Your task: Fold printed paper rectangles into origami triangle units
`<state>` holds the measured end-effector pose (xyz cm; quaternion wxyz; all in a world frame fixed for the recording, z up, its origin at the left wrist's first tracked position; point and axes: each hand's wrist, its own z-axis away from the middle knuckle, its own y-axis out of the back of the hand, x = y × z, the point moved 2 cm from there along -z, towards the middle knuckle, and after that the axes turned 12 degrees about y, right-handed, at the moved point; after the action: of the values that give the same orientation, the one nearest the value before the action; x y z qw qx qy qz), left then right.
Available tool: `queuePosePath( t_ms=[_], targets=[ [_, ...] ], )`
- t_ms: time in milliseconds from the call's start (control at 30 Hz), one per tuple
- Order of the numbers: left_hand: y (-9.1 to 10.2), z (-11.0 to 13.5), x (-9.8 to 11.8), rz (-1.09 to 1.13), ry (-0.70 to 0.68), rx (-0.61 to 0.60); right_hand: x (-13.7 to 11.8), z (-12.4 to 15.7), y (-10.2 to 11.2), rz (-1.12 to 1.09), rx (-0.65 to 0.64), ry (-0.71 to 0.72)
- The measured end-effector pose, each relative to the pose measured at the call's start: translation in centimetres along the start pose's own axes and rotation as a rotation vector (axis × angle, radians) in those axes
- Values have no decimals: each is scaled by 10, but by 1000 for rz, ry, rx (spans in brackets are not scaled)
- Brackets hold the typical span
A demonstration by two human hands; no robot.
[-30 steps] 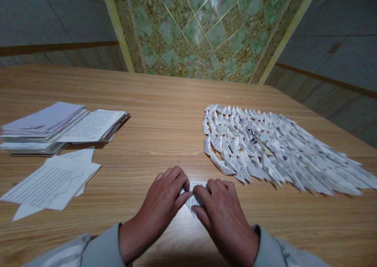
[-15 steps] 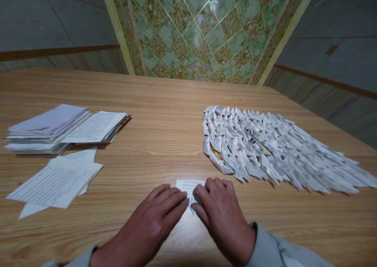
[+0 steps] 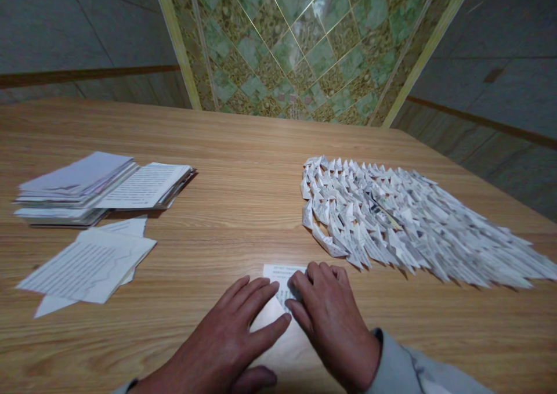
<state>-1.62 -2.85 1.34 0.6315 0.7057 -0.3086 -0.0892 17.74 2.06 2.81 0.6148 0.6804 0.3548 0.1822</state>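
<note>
A small printed sheet of paper (image 3: 276, 272) lies on the table in front of me, partly folded and largely covered by my hands. My right hand (image 3: 328, 315) has its fingers curled down and gripping the paper's right side. My left hand (image 3: 235, 324) is beside the paper's left edge, palm down, its fingers apart and the fingertips at the paper. Between the two hands the lower edge of the sheet is hard to make out.
On the right stands a dense group of folded paper boats (image 3: 387, 220) in rows. At left are stacks of paper (image 3: 82, 179), with several loose printed sheets (image 3: 91, 263) nearer me. The wooden table (image 3: 235, 191) reaches back towards a tiled wall (image 3: 313, 46).
My left hand's fingers have spread, its index finger moving down away from the others and its thumb coming into view. The right hand stays nearly in place on the paper.
</note>
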Motion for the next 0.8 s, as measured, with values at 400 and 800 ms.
queuePosePath(
  t_ms=[400, 800],
  targets=[
    [-16, 5, -2, -56, 39, 6, 11, -3, 4, -107, -11, -62],
    [-13, 10, -4, -108, 41, 39, 22, 1, 7, 166, -67, -80]
  ],
)
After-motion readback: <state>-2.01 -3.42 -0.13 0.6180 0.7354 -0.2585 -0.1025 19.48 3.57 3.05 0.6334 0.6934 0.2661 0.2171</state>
